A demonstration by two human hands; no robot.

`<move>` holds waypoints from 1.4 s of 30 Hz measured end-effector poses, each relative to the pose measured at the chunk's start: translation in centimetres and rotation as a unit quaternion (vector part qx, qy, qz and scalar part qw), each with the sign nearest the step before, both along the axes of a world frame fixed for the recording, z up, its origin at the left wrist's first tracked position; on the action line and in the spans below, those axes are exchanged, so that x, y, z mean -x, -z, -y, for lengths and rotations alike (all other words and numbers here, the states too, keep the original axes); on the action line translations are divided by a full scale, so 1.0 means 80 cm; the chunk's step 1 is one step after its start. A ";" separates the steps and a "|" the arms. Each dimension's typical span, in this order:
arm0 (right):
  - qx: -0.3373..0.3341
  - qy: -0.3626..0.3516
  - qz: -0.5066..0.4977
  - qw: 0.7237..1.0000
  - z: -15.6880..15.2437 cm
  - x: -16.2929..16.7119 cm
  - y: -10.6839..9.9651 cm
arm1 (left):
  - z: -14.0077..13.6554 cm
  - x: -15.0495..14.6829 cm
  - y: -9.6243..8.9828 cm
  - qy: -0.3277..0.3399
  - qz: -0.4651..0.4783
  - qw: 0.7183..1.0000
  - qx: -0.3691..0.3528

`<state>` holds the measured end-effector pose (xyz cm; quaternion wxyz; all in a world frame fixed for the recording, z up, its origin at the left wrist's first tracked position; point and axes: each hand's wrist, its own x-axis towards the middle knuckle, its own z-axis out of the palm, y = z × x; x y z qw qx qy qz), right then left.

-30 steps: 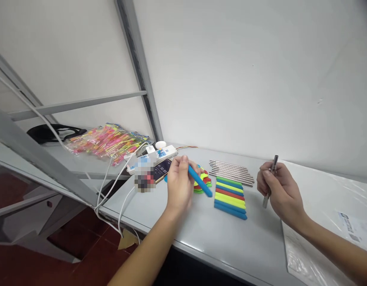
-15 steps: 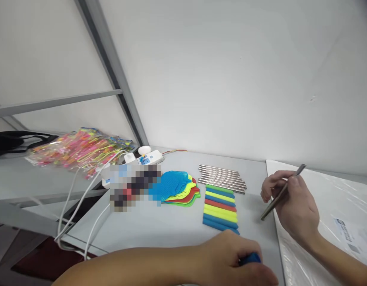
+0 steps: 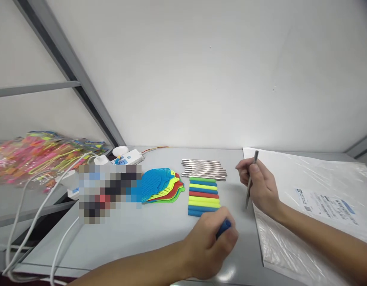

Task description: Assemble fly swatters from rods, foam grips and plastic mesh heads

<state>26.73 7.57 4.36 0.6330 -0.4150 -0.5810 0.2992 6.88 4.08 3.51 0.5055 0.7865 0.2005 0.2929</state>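
Note:
My left hand point(image 3: 208, 244) is closed around a blue tube point(image 3: 224, 227), a handle sleeve like those lying beside it; only its end shows. My right hand point(image 3: 262, 184) grips a thin metal rod point(image 3: 248, 194) between thumb and fingers, tilted nearly upright. Beyond the left hand lies a row of coloured tubes point(image 3: 204, 194) in green, blue, yellow and red. Behind them several shiny metal rods point(image 3: 204, 169) lie side by side. To their left is a fanned stack of perforated fly swatter heads point(image 3: 158, 182), blue on top, with yellow, red and green beneath.
A power strip point(image 3: 132, 158) with white cables point(image 3: 31, 198) stands at the back left, near a blurred-out patch. Bagged colourful items point(image 3: 49, 155) lie on the left shelf. White plastic packaging with a label point(image 3: 314, 174) covers the right side of the table point(image 3: 135, 242).
The view has swung right, so the table things appear further left. My left hand has lifted, turning the blue tube's end upward. The rod in my right hand stands steeper.

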 end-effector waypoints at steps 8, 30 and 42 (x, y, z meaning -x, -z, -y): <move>-0.079 0.008 0.004 0.997 0.017 0.005 -0.055 | -0.010 -0.002 -0.002 0.025 -0.079 0.940 -0.331; -0.123 0.024 -0.097 0.987 0.116 0.061 -0.017 | 0.023 0.049 0.018 -0.190 -0.121 0.927 -0.300; -0.076 0.039 -0.152 0.985 0.111 0.051 -0.002 | 0.026 0.039 0.020 -0.200 -0.182 0.897 -0.349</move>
